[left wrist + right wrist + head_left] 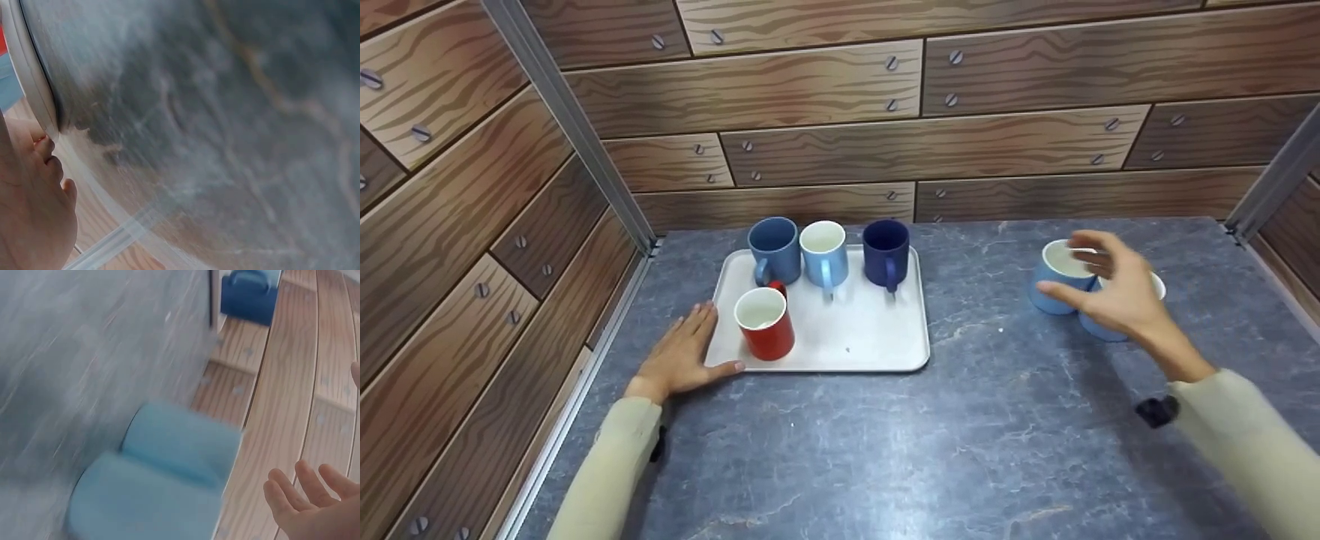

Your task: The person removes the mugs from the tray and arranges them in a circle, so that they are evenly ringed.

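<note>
My left hand rests at the left end of a white tray, fingers extended along the side and thumb at the front edge. On the tray, a red mug stands near that hand. Behind it are a grey-blue mug, a light blue mug and a dark blue mug. Over at the right, my right hand hovers above two blue mugs with pale insides, the left one and the right one, partly hidden by the hand. Its fingers are spread, apart from both mugs in the right wrist view.
A grey marbled tabletop lies under everything. Wood-patterned walls rise behind and at the sides, with metal corner posts. The back row of mugs stands close to the rear wall.
</note>
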Action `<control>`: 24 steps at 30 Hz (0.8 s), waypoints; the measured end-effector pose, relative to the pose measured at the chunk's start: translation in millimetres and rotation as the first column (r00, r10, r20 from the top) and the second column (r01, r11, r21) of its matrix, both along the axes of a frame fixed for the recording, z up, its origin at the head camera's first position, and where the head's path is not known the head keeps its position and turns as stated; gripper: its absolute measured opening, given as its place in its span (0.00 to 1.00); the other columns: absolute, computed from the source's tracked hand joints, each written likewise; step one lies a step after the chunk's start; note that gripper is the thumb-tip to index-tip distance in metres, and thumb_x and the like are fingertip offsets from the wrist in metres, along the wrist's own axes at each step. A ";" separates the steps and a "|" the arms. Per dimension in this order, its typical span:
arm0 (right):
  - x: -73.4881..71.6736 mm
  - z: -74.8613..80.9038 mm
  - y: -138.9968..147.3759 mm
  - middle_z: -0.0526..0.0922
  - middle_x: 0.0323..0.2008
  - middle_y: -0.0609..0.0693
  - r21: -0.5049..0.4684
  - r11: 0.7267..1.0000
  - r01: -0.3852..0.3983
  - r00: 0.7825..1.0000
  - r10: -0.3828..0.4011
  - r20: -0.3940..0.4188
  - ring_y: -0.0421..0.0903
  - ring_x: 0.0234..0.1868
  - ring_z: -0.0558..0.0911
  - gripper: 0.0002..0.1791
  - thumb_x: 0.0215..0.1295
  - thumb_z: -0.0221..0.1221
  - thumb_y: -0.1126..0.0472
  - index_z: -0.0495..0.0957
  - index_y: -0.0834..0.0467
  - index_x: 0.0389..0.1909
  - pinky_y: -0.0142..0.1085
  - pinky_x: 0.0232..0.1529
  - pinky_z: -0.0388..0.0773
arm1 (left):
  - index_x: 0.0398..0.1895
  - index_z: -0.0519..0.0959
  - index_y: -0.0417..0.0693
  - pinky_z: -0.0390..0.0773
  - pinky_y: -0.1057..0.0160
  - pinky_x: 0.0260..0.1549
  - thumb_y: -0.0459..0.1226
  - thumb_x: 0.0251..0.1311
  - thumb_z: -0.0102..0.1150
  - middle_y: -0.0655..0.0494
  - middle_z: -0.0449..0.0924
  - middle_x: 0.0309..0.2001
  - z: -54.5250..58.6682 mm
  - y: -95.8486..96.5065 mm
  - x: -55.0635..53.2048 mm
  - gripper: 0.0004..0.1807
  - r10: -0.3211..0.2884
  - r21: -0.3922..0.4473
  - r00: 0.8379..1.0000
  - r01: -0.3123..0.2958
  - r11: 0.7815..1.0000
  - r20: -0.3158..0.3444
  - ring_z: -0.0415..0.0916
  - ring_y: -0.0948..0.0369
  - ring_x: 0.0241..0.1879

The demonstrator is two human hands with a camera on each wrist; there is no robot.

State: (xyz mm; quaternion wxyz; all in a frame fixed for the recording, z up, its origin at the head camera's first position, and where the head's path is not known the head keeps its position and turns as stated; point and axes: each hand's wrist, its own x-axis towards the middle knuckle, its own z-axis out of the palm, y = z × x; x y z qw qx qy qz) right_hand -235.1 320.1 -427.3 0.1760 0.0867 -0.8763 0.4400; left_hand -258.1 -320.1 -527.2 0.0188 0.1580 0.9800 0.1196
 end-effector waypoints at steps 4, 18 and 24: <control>-9.8 2.0 -36.1 0.82 0.62 0.61 -0.031 0.996 -0.079 0.997 0.079 0.003 0.54 0.63 0.81 0.44 0.54 0.82 0.59 0.73 0.65 0.70 0.33 0.68 0.79 | 0.86 0.53 0.38 0.48 0.39 0.84 0.74 0.58 0.60 0.39 0.50 0.86 0.8 -1.6 1.4 0.66 0.003 0.000 1.000 -0.003 1.000 -0.016 0.45 0.41 0.86; -39.4 -0.7 -144.6 0.81 0.63 0.64 -0.095 0.946 -0.310 0.949 0.314 0.026 0.63 0.66 0.80 0.48 0.49 0.84 0.58 0.73 0.66 0.70 0.57 0.73 0.75 | 0.86 0.52 0.39 0.48 0.40 0.85 0.74 0.58 0.60 0.41 0.49 0.86 -0.8 -0.6 3.0 0.67 0.013 -0.017 1.000 -0.013 1.000 0.005 0.44 0.43 0.86; -44.8 -3.1 -187.0 0.81 0.63 0.66 -0.101 0.924 -0.370 0.925 0.376 0.053 0.65 0.66 0.80 0.49 0.48 0.84 0.57 0.73 0.67 0.70 0.57 0.72 0.76 | 0.86 0.51 0.39 0.47 0.41 0.85 0.75 0.59 0.58 0.41 0.48 0.87 -1.4 0.3 1.9 0.67 0.004 -0.022 1.000 -0.004 1.000 0.004 0.44 0.43 0.87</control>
